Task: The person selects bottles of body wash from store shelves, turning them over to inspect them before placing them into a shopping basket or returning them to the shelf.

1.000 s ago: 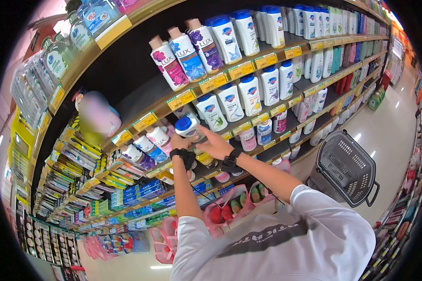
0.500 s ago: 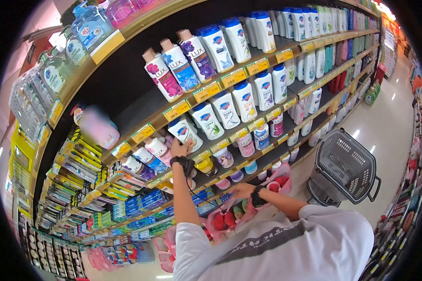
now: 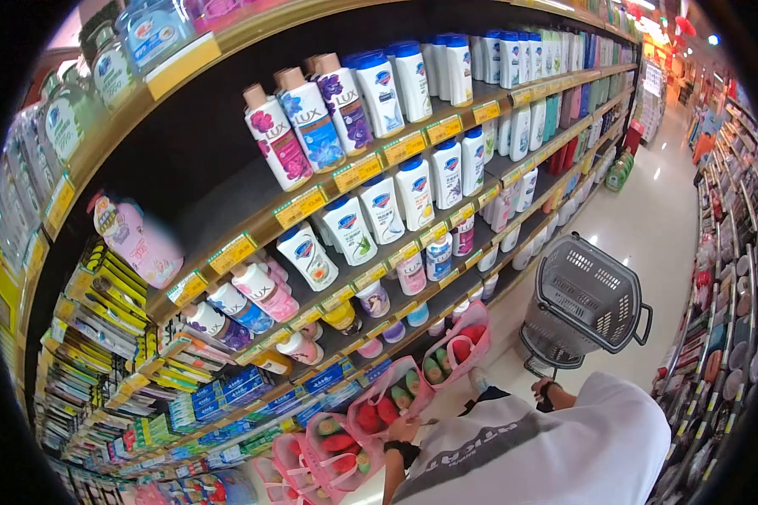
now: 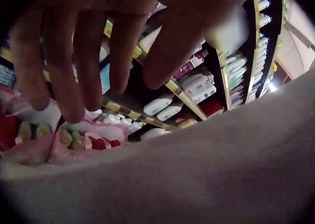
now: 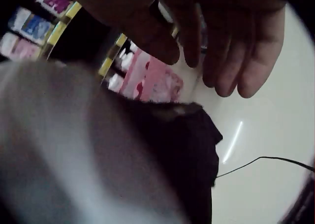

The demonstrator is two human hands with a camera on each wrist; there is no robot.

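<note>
LUX bottles (image 3: 307,126) on upper shelf, white blue-cap bottles (image 3: 379,210) w/ a shield logo on next row; yellow price tags along shelf edges. Left hand (image 3: 403,429) hangs low by pink mesh bags (image 3: 379,404), fingers loose, holding nothing. Right hand (image 3: 544,390) near hip, fingers relaxed, also holding nothing. Grey basket (image 3: 585,299) on glossy aisle floor (image 3: 657,227), just beside right hand.
</note>
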